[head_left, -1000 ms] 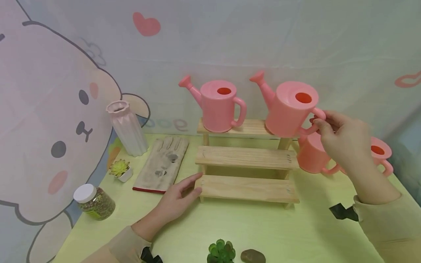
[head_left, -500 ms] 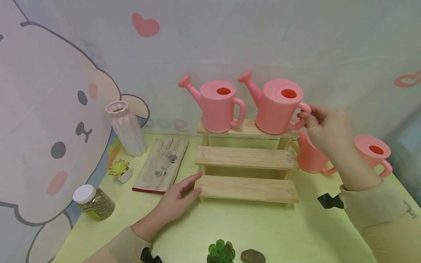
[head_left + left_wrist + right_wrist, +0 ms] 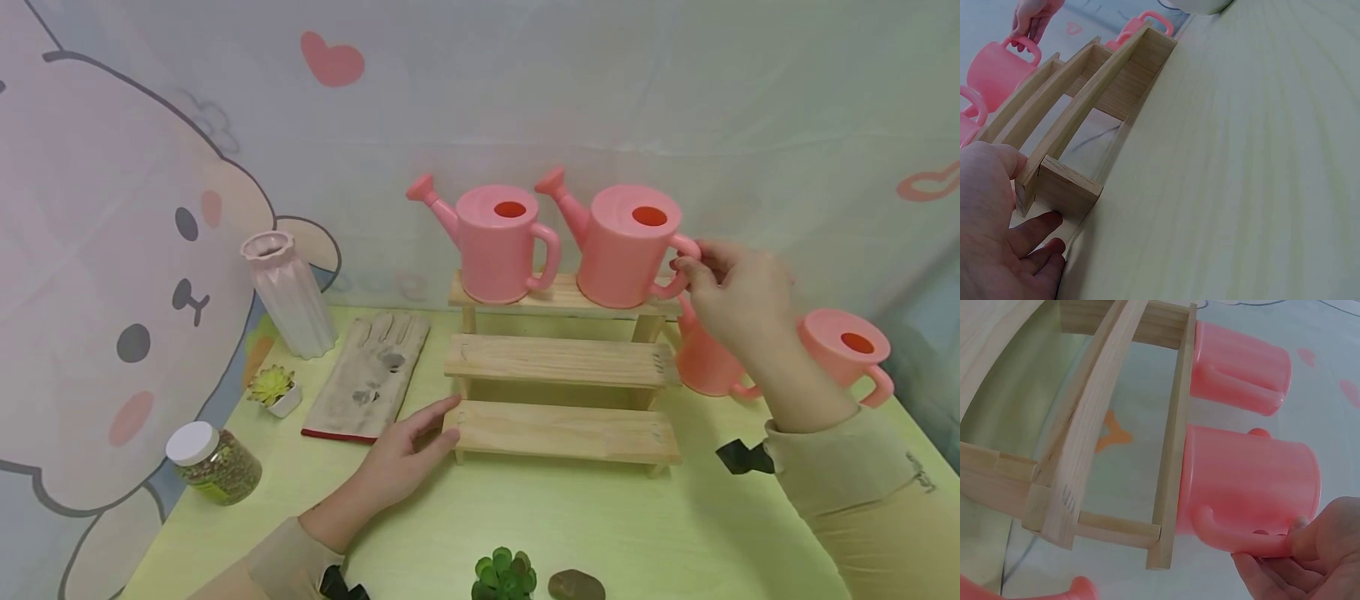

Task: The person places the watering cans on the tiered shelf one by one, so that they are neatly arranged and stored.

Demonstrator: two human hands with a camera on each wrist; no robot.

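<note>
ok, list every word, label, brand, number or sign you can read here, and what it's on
None legible.
Backdrop: faint letters low down, too faded to read.
Jar: label too small to read.
Right sleeve: dark marking, too small to make out.
Wooden shelf, middle tier: short dark strokes; can't tell if they're writing.

A pale green table (image 3: 570, 508) bears a three-tier wooden stand (image 3: 558, 361) topped by two pink watering cans (image 3: 498, 254) (image 3: 622, 258), plus a vase (image 3: 292, 296), glove (image 3: 371, 375), jar (image 3: 221, 467), two succulents (image 3: 273, 387) (image 3: 504, 575), stone (image 3: 577, 585) and, apparently, two partly hidden cans (image 3: 707, 358) (image 3: 840, 342).
</note>
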